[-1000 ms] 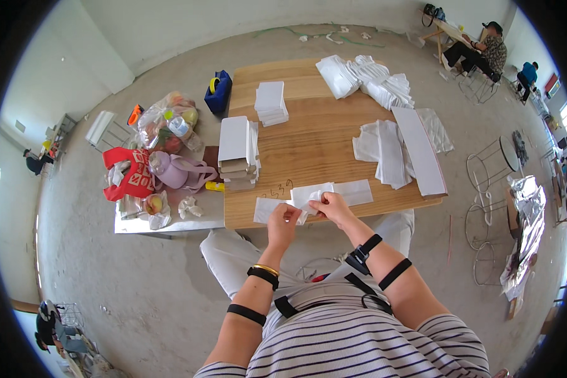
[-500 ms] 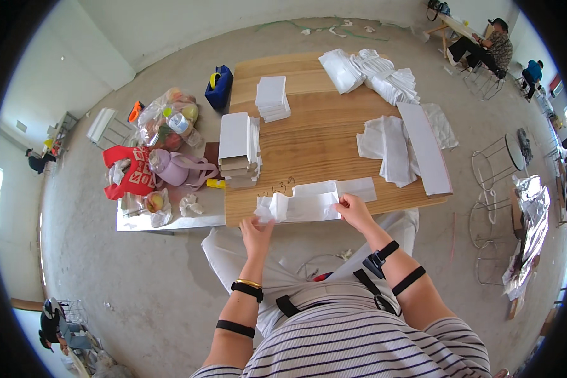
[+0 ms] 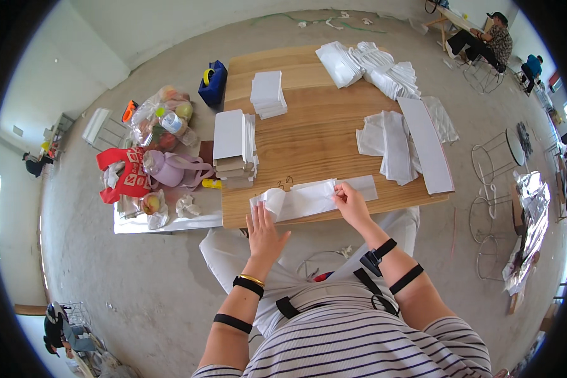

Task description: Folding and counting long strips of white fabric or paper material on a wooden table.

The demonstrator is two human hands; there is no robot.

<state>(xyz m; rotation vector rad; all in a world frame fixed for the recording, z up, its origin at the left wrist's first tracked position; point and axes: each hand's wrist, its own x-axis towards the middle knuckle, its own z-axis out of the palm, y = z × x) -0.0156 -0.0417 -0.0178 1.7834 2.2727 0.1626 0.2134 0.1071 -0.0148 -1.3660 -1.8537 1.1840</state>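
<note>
The white paper strip [image 3: 312,198] lies flat along the near edge of the table [image 3: 315,145], unfolded, the right hand [image 3: 351,203] pinching its upper edge, the left hand [image 3: 263,234] spread open and empty beside its curled left end — folding appears barely begun (finished stacks [image 3: 233,142] stand behind).

We are holding a long white paper strip [image 3: 309,198] flat on the wooden table [image 3: 315,142], our right hand [image 3: 351,203] pinching its upper edge, our left hand [image 3: 263,234] lying open at its curled left end, beside stacked white sheets [image 3: 233,142].
</note>
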